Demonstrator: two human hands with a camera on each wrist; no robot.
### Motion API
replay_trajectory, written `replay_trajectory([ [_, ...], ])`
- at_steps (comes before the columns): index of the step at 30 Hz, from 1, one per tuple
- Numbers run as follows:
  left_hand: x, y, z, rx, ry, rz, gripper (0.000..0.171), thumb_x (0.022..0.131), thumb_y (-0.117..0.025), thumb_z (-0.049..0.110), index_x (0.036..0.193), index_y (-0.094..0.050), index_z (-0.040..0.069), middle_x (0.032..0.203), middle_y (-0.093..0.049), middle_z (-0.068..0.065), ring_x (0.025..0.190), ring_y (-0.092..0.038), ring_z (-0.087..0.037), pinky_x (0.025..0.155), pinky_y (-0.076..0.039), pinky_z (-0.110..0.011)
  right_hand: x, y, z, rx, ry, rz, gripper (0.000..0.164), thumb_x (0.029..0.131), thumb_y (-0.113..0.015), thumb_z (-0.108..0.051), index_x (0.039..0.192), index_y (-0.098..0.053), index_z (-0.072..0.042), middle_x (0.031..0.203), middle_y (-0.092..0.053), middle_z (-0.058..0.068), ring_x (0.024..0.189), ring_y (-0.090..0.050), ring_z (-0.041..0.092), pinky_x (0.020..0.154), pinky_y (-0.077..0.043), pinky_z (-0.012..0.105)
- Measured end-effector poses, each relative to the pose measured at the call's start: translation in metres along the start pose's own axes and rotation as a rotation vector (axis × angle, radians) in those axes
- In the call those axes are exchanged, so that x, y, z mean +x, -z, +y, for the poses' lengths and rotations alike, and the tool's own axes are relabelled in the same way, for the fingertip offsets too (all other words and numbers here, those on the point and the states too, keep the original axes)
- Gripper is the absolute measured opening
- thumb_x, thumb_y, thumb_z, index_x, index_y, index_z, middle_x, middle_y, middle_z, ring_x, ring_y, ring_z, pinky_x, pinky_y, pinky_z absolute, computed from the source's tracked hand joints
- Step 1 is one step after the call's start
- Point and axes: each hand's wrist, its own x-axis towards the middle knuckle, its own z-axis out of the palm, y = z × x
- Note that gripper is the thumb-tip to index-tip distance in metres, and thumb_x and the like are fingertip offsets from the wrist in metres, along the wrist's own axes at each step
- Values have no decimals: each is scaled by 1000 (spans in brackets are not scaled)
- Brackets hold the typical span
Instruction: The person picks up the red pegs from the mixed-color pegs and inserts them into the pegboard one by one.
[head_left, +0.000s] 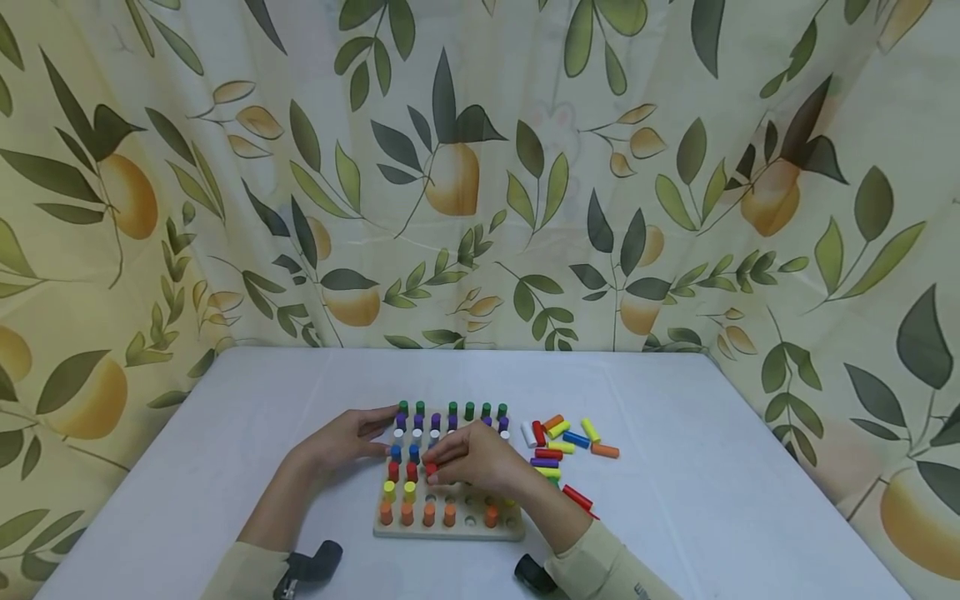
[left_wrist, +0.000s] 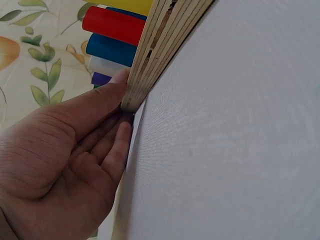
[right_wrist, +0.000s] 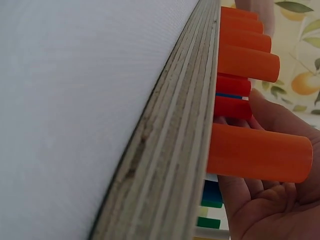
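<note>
Patterned cloth: from the left edge of the frame to the right, the cloth [head_left: 487, 250] hangs in folds behind and beside the table, printed with green leaves and orange fruit on a pale ground.
White table: the table [head_left: 675, 483], its top pale and smooth, fills the lower part of the frame, its far edge running across just below mid-height.
Left sleeve: a beige sleeve [head_left: 243, 571] enters at the lower left, a black device [head_left: 318, 562] at its wrist.
Left hand: left of lower centre, the left hand [head_left: 345, 435] is parted between thumb and fingers, touching the pegboard's left edge near its upper corner; it has hold of no peg.
Pegboard: the wooden pegboard [head_left: 420, 533] lies flat at lower centre, between the hands, with rows of upright pegs running green, purple, white, blue, red, yellow and orange from far to near.
Right hand: over the board's middle, the right hand [head_left: 476, 458] is nearly closed, thumb and fingertips pinching a red peg [head_left: 431, 469] in the red row.
Loose pegs: right of the board, at lower right of centre, loose pegs [head_left: 576, 439] of mixed colours lie scattered on their sides.
Right sleeve: another beige sleeve [head_left: 607, 571] enters at the bottom, right of centre.
</note>
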Motion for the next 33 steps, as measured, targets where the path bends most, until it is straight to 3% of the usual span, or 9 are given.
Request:
replay_trajectory([
  [11, -2, -1, 2, 6, -20, -9, 67, 91, -78, 3, 152, -50, 0, 158, -43, -19, 145, -41, -34, 117, -35, -49, -2, 0, -1, 15, 12, -24, 20, 88, -81, 1, 106, -81, -8, 99, -78, 2, 91, -75, 17, 89, -60, 33],
  [22, -4, -1, 4, 1, -11, -7, 67, 91, -78, 4, 152, -50, 2, 158, -44, -19, 145, -41, -34, 117, -35, -49, -12, 6, -14, -39, 41, -45, 21, 91, -78, 1, 109, -80, -7, 105, -78, 2, 95, -74, 16, 89, -60, 34],
  [33, -4, -2, 5, 19, 6, 5, 67, 91, -79, 5, 152, -52, 4, 156, -47, -17, 145, -43, -33, 116, -36, -49, -25, 22, -28, -68, 85, -6, 23, 91, -78, -2, 114, -79, -5, 112, -76, 11, 100, -73, 18, 89, -60, 35],
])
